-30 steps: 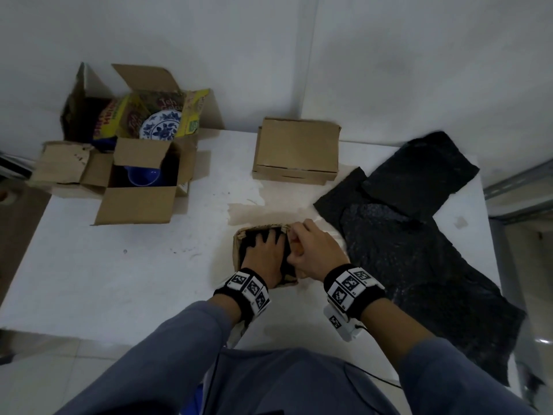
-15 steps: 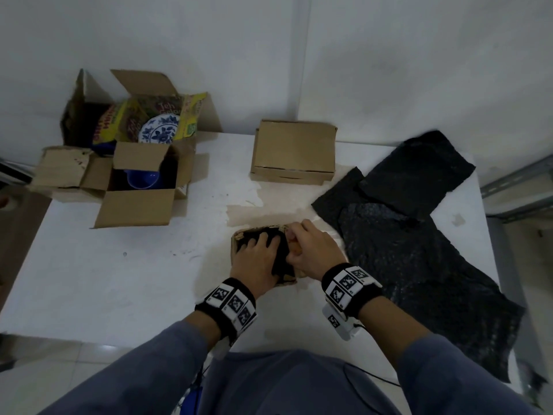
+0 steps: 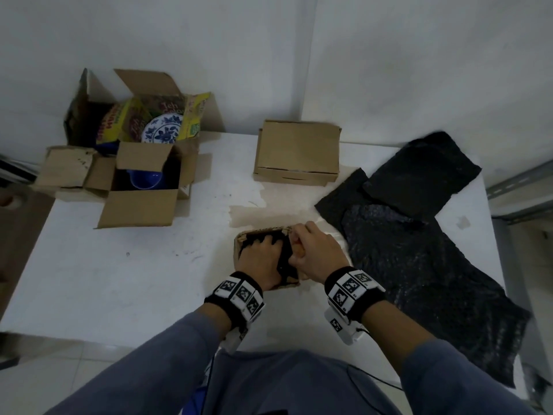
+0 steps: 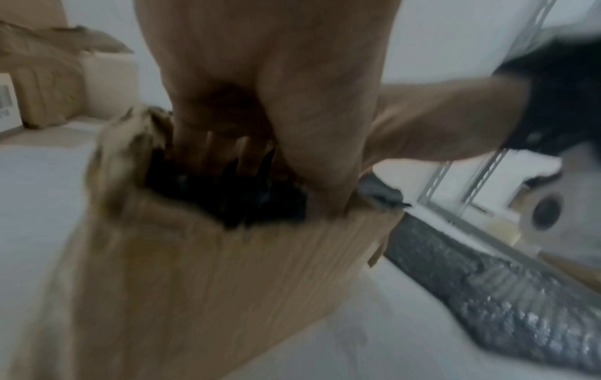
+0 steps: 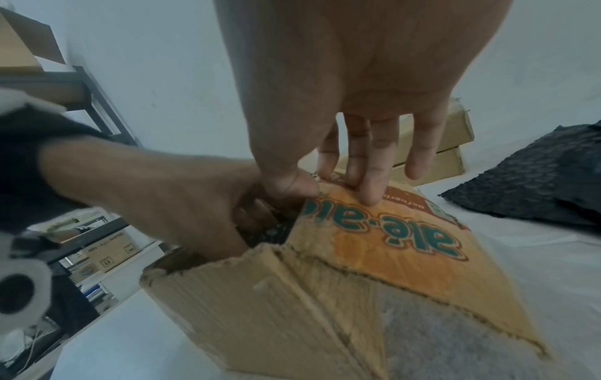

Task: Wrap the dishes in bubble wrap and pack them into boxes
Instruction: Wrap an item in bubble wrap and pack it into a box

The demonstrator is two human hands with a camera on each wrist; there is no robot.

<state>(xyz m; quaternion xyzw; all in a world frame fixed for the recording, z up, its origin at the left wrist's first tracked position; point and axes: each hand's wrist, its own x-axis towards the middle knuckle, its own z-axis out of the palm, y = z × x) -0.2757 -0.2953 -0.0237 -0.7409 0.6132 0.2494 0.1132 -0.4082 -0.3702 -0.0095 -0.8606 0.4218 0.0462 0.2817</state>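
Reaching down into the small open box [image 3: 267,259] near the table's [image 3: 119,274] front edge, the left hand [image 3: 259,259] pressed on the black bubble-wrapped bundle [image 3: 285,259] inside it; the left wrist view was too blurred to tell how those fingers lay. The right hand [image 3: 318,256] pinched the box's right flap [image 5: 383,231], thumb against its inner edge and fingers [image 5: 374,164] straight along its printed outer face. That flap read "ale-ale" in teal on orange, upside down in the right wrist view. Seen from the head camera, the box's long axis ran away from the person, toward the wall. Loose sheets of black bubble wrap [image 3: 419,250] lay just right of it. A closed flat carton [image 3: 297,157] sat farther back. At far left, open cartons [image 3: 140,175] held a blue-and-white plate [image 3: 163,128] and a blue bowl [image 3: 145,178]; a yellow flap there showed "Teh", the rest unreadable.
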